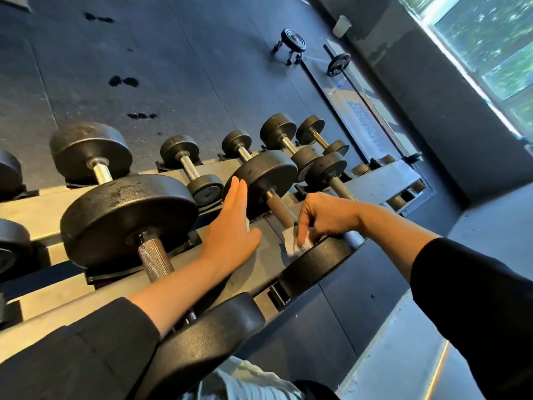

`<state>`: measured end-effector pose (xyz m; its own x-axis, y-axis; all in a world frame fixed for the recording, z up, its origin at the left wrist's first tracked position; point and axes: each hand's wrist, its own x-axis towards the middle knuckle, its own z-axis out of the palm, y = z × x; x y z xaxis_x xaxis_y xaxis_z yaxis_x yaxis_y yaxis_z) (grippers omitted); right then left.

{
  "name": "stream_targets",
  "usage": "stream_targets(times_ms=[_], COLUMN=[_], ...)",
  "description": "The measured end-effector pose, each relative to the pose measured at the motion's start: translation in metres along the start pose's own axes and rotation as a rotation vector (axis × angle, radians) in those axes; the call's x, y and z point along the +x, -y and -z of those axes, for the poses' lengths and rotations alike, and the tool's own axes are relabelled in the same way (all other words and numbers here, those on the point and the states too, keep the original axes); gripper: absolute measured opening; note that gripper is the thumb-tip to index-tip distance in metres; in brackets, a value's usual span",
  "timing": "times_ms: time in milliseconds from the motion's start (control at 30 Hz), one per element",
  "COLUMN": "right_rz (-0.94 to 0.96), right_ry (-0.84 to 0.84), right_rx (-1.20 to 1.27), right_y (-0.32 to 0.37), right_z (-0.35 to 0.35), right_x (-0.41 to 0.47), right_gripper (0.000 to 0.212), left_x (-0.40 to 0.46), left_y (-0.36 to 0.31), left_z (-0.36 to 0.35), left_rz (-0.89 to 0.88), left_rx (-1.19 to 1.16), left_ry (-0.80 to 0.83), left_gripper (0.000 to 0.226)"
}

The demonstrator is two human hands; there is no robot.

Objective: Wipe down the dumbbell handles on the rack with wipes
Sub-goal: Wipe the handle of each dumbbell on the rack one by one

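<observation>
Black dumbbells lie in rows on a grey rack [253, 269]. My right hand [323, 217] grips a white wipe [294, 243] wrapped around the near end of a dark dumbbell handle [281, 210], by the near weight head [314, 264]. The far head [264, 180] of that dumbbell sits just above. My left hand [230, 229] is flat with straight fingers, resting against the side of that far head and on the rack. A knurled handle [154, 258] of a bigger dumbbell lies to the left, under my left forearm.
Smaller dumbbells [190, 168] sit on the rack's upper row. The dark rubber floor [144, 53] holds a small plate stand [291, 41] and a loaded bar [339, 63]. A window [490, 39] is at the right. A white cloth [245, 379] shows at the bottom.
</observation>
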<state>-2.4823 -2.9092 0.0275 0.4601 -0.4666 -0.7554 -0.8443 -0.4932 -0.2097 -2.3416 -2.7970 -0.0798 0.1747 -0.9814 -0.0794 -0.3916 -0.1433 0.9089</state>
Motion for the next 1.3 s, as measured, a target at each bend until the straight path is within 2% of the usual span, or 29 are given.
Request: stream_targets(times_ms=[100,167,233,300,500,667,700,800,867,1000,1133,1200,1300], right_rz=[0.094,0.15,0.165,0.119,0.105,0.071,0.091,0.168,0.224,0.345,0.521,0.596,0.688], right_ry=[-0.369,-0.528,-0.484,-0.412,-0.328,-0.09,-0.133,-0.509,-0.62,-0.507,-0.388,-0.235,-0.035], right_rx=[0.0,-0.192,-0.375,-0.423,-0.254,-0.029,0.014,-0.031,-0.085,-0.218,-0.094,0.019,0.138], right_y=[0.006,0.015,0.016,0.013,0.005,-0.002,-0.004,-0.012,-0.018,-0.031,-0.053,-0.067,-0.089], right_z=[-0.003,-0.005,-0.008,-0.01,-0.007,0.003,0.006,0.016,0.018,0.013,0.013,0.013,0.015], right_x=[0.017,0.03,0.041,0.043,0.027,0.006,0.005,0.015,0.028,0.052,0.052,0.046,0.042], right_gripper=[0.015,0.022,0.029,0.03,0.013,0.018,0.018,0.015,0.022,0.02,0.014,0.008,0.014], left_x=[-0.002,-0.002,-0.003,-0.003,-0.007,-0.009,-0.008,-0.004,0.002,0.016,0.016,0.016,0.023], left_y=[-0.002,-0.003,-0.003,-0.004,-0.009,-0.017,-0.02,-0.029,-0.035,-0.049,-0.06,-0.069,-0.081], left_z=[0.0,0.0,0.0,0.0,0.0,0.005,0.007,0.012,0.012,0.007,-0.009,-0.022,-0.043], left_rz=[0.009,0.015,0.021,0.019,0.013,-0.065,-0.075,-0.07,-0.039,0.055,0.161,0.244,0.337], left_rx=[-0.028,-0.033,-0.029,-0.035,-0.041,0.057,0.085,0.17,0.223,0.341,0.446,0.44,0.407], left_ry=[0.002,-0.004,-0.012,-0.016,-0.032,-0.046,-0.049,-0.02,0.016,0.042,0.007,-0.05,-0.173], left_gripper=[0.088,0.088,0.088,0.088,0.087,0.083,0.082,0.083,0.086,0.088,0.091,0.092,0.093])
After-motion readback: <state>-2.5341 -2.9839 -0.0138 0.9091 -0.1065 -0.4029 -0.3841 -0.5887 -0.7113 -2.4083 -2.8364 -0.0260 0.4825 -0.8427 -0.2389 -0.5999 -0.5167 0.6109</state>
